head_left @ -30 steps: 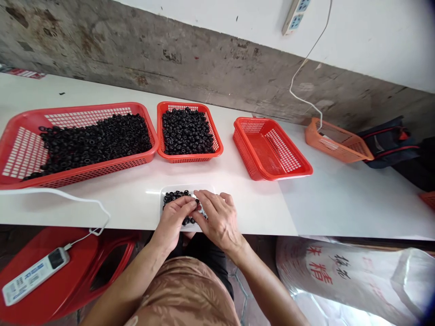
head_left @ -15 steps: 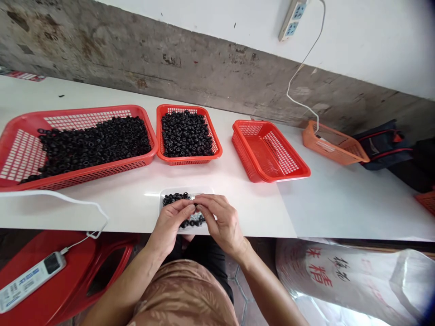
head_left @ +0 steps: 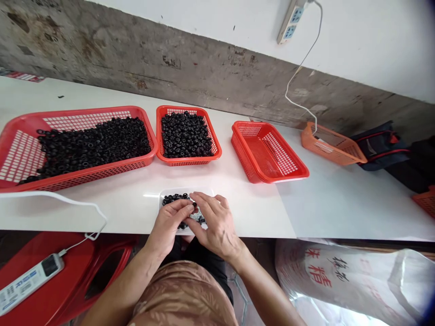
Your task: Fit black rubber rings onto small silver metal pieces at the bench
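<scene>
Right hand (head_left: pixel 217 226) shifted forward, over black beads (head_left: pixel 175 198)

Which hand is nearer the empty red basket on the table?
Right: the right hand is in front of the empty red basket and to its left; the left hand is farther left.

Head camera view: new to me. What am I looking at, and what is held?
No machine here: these are a person's bare hands, filmed by one head-worn camera looking forward and down. The left hand and right hand meet over a small white tray of black rings; whatever the fingers hold is too small to tell. On the white table beyond stand a large red basket and a smaller red basket, both heaped with black rings, another red basket and an orange basket.
</scene>
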Demonstrator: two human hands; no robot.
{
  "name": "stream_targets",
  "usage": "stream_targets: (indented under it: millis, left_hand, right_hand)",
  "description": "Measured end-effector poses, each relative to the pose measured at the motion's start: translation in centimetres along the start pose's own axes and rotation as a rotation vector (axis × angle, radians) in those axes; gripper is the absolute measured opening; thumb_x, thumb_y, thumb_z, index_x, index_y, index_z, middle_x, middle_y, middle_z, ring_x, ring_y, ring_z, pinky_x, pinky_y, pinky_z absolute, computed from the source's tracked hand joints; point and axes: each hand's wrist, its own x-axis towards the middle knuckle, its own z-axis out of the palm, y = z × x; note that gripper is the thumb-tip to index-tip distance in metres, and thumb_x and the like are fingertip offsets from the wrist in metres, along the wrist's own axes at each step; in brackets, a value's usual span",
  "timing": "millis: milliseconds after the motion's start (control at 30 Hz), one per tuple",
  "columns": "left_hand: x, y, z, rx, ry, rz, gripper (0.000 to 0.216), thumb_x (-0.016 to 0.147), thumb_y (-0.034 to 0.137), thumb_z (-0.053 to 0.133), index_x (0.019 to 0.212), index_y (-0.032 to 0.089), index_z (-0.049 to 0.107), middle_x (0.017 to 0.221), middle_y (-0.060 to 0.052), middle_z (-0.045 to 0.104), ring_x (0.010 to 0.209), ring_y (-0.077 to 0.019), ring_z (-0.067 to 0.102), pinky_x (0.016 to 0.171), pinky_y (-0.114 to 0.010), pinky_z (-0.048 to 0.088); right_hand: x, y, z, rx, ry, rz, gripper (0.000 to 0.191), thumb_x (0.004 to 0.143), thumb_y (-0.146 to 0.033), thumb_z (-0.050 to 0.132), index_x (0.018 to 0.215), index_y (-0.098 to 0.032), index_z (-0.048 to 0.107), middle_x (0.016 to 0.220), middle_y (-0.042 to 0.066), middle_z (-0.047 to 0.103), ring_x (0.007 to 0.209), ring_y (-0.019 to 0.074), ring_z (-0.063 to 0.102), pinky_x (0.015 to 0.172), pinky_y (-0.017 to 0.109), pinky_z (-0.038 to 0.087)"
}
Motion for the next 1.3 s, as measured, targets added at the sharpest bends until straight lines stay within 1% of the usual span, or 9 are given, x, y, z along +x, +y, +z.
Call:
stream_targets:
  millis: [133, 267, 400, 567, 700, 833, 967, 1133, 1300]
  left_hand:
    - [0.1, -0.2, 0.0, -0.006, -0.007, -0.036, 0.019, 0.073, 0.033, 0.081, 0.078, 0.016, 0.075, 0.066, 0.000, 0.065, 0.064, -0.0105, 0.055, 0.061, -0.019, 0.045]
    - [0.0, -0.1, -0.3, 0.022, -0.063, -0.039, 0.024, 0.077, 0.038, 0.079, 0.086, 0.017, 0.076, 0.071, -0.001, 0.068, 0.066, -0.0120, 0.059, 0.063, -0.020, 0.048]
    - [-0.2, -0.1, -0.7, 0.111, -0.168, -0.078, 0.028, 0.084, 0.044, 0.072, 0.090, 0.016, 0.077, 0.066, -0.001, 0.065, 0.055, -0.0114, 0.055, 0.053, -0.022, 0.045]
    - [-0.4, -0.4, -0.6, 0.132, -0.153, -0.046, 0.029, 0.083, 0.045, 0.073, 0.086, 0.016, 0.076, 0.060, 0.000, 0.060, 0.048, -0.0106, 0.049, 0.046, -0.022, 0.041]
    - [-0.7, -0.4, -0.6, 0.162, -0.136, -0.029, 0.028, 0.083, 0.044, 0.072, 0.083, 0.016, 0.075, 0.057, 0.001, 0.056, 0.047, -0.0108, 0.048, 0.047, -0.023, 0.040]
    - [-0.8, -0.3, -0.6, 0.181, -0.124, -0.009, 0.028, 0.084, 0.043, 0.072, 0.079, 0.016, 0.074, 0.053, 0.002, 0.052, 0.051, -0.0123, 0.050, 0.050, -0.023, 0.041]
    - [-0.9, -0.2, -0.4, 0.189, -0.140, 0.003, 0.029, 0.083, 0.043, 0.073, 0.075, 0.015, 0.072, 0.062, -0.001, 0.059, 0.065, -0.0152, 0.056, 0.058, -0.024, 0.044]
    - [-0.6, -0.1, -0.6, 0.071, -0.110, -0.095, 0.037, 0.081, 0.051, 0.072, 0.070, 0.016, 0.069, 0.061, -0.002, 0.059, 0.068, -0.0176, 0.058, 0.064, -0.027, 0.047]
    - [-0.2, 0.0, -1.1, -0.129, -0.165, -0.274, 0.029, 0.067, 0.039, 0.085, 0.067, 0.015, 0.068, 0.066, -0.004, 0.062, 0.065, -0.0161, 0.057, 0.064, -0.028, 0.048]
  right_hand:
    - [0.4, 0.2, 0.8, -0.159, 0.033, -0.060, 0.032, 0.096, -0.022, 0.057, 0.126, -0.012, 0.057, 0.120, 0.014, 0.072, 0.100, 0.0234, 0.069, 0.097, 0.043, 0.037]
    - [0.6, 0.4, 0.8, -0.111, 0.047, -0.066, 0.028, 0.096, -0.021, 0.056, 0.123, -0.012, 0.058, 0.113, 0.012, 0.074, 0.095, 0.0215, 0.070, 0.096, 0.042, 0.037]
    - [0.4, 0.7, 0.4, -0.068, 0.040, -0.076, 0.027, 0.097, -0.021, 0.057, 0.121, -0.011, 0.057, 0.110, 0.012, 0.074, 0.090, 0.0206, 0.071, 0.095, 0.042, 0.038]
    - [0.1, 1.1, 0.7, -0.026, 0.046, -0.134, 0.028, 0.099, -0.019, 0.053, 0.127, -0.011, 0.052, 0.109, 0.013, 0.074, 0.087, 0.0193, 0.071, 0.093, 0.042, 0.044]
    - [0.0, 1.4, 0.9, -0.004, 0.049, -0.213, 0.032, 0.101, -0.021, 0.052, 0.130, -0.011, 0.049, 0.107, 0.014, 0.074, 0.095, 0.0215, 0.070, 0.093, 0.040, 0.049]
    - [0.3, 1.6, 0.7, 0.006, 0.018, -0.279, 0.026, 0.101, -0.017, 0.049, 0.127, -0.010, 0.050, 0.102, 0.013, 0.073, 0.093, 0.0216, 0.070, 0.093, 0.041, 0.051]
    - [0.5, 1.9, 0.6, 0.013, -0.007, -0.337, 0.022, 0.100, -0.015, 0.051, 0.121, -0.008, 0.052, 0.100, 0.013, 0.073, 0.090, 0.0216, 0.071, 0.098, 0.043, 0.050]
    - [0.2, 2.1, 0.9, 0.097, 0.070, -0.292, 0.029, 0.098, -0.016, 0.055, 0.126, -0.011, 0.052, 0.103, 0.012, 0.074, 0.093, 0.0193, 0.072, 0.104, 0.044, 0.047]
    - [-0.2, 2.2, 0.8, 0.149, 0.061, -0.263, 0.033, 0.098, -0.024, 0.060, 0.128, -0.013, 0.054, 0.110, 0.013, 0.075, 0.100, 0.0194, 0.073, 0.110, 0.045, 0.038]
